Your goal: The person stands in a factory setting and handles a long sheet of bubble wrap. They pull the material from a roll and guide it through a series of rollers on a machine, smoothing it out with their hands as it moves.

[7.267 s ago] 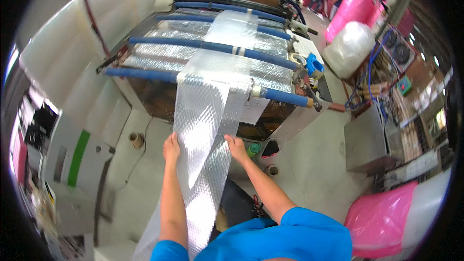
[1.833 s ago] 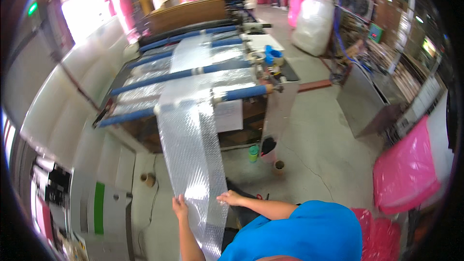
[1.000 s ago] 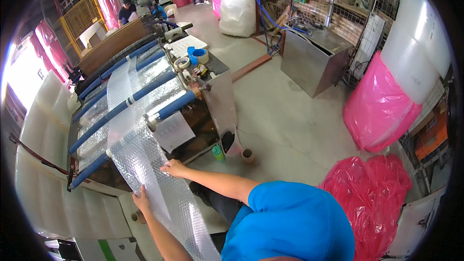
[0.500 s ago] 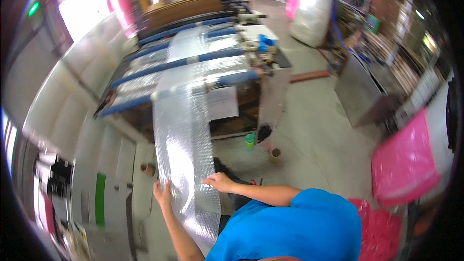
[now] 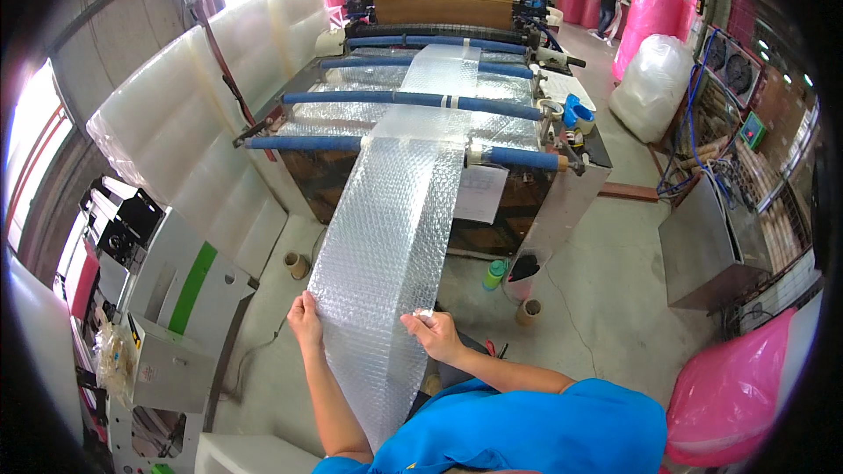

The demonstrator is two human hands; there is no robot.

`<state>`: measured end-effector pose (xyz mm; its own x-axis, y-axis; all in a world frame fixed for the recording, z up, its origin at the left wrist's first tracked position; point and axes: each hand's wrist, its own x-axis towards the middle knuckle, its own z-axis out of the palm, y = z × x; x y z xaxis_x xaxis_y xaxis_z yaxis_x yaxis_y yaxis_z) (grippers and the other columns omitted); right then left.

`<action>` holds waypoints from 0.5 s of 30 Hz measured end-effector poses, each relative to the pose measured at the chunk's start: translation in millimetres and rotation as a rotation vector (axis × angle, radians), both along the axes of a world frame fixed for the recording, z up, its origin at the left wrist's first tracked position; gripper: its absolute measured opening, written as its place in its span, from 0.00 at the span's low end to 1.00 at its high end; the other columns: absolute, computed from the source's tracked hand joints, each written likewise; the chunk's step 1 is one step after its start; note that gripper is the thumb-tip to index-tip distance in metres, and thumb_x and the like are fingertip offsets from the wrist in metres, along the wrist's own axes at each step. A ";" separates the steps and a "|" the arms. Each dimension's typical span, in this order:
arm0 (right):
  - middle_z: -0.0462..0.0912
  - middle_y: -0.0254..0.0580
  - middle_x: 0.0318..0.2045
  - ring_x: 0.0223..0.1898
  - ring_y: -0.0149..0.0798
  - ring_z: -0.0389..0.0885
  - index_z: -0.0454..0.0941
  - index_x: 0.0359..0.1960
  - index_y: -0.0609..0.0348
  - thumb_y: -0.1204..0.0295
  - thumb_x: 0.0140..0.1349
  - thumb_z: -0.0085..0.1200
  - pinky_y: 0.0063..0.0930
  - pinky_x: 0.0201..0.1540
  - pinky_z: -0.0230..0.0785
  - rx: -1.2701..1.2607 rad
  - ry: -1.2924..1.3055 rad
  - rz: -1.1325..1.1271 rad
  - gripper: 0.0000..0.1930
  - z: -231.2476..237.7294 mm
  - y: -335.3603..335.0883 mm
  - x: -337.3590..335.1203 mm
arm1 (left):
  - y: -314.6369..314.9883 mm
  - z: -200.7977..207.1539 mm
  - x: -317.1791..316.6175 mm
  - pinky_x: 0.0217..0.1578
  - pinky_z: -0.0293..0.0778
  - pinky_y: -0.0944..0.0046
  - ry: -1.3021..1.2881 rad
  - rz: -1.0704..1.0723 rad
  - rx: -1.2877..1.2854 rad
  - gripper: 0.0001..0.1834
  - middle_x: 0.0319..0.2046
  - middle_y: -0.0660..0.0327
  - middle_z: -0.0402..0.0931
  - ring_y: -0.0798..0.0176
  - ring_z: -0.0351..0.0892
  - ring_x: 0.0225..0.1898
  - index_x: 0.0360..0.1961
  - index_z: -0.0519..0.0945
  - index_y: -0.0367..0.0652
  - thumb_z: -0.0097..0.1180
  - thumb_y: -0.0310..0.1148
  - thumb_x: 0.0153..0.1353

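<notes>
A long strip of clear bubble wrap [image 5: 379,228] runs from the blue rollers [image 5: 413,98] of a machine down toward my body. My left hand [image 5: 306,320] is closed on the strip's left edge, its fingers partly hidden behind the film. On the opposite edge, my right hand [image 5: 433,333] pinches the film between thumb and fingers. Between my hands the strip hangs stretched and fairly flat. Its lower end passes down in front of my blue shirt and goes out of sight.
A green bottle [image 5: 494,275] and cardboard cores [image 5: 529,312] stand on the floor below the machine. White-grey equipment with a green stripe [image 5: 192,288] is at the left. Pink film [image 5: 731,386] lies at the right, near a metal cabinet [image 5: 713,246]. Two people are in the background.
My view has turned left, so the machine appears farther right. Both hands still hold the strip's edges; my right fingers have closed more tightly on the film.
</notes>
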<state>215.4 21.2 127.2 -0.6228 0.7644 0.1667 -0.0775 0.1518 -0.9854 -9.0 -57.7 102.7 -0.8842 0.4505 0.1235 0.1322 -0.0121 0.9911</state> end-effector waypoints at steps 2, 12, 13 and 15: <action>0.63 0.25 0.09 0.14 0.19 0.58 0.68 0.12 0.59 0.65 0.56 0.49 0.18 0.14 0.50 0.037 -0.003 -0.004 0.17 7.3 1.1 -2.3 | 6.0 9.2 0.6 0.17 0.52 0.75 0.026 0.023 0.036 0.12 0.14 0.73 0.60 0.79 0.54 0.18 0.22 0.71 0.39 0.46 0.35 0.57; 0.67 0.34 0.09 0.15 0.22 0.62 0.71 0.16 0.63 0.61 0.55 0.48 0.22 0.17 0.56 -0.137 -0.158 0.008 0.17 -29.8 0.8 5.6 | 56.5 19.2 -15.7 0.26 0.66 0.69 0.297 -0.033 -0.448 0.15 0.20 0.60 0.73 0.69 0.70 0.22 0.31 0.75 0.38 0.52 0.41 0.51; 0.67 0.34 0.09 0.15 0.21 0.62 0.71 0.16 0.63 0.61 0.55 0.48 0.22 0.17 0.56 -0.142 -0.155 0.003 0.18 -29.5 2.0 6.3 | 63.9 18.4 -15.9 0.25 0.65 0.69 0.284 -0.021 -0.479 0.16 0.19 0.61 0.73 0.70 0.70 0.22 0.30 0.75 0.38 0.52 0.41 0.51; 0.67 0.35 0.09 0.15 0.22 0.63 0.71 0.16 0.63 0.60 0.55 0.47 0.22 0.17 0.56 -0.101 -0.202 0.001 0.18 -36.7 5.6 5.3 | 76.4 10.0 -15.3 0.25 0.65 0.69 0.220 -0.021 -0.491 0.16 0.18 0.62 0.72 0.70 0.69 0.22 0.28 0.76 0.38 0.52 0.42 0.51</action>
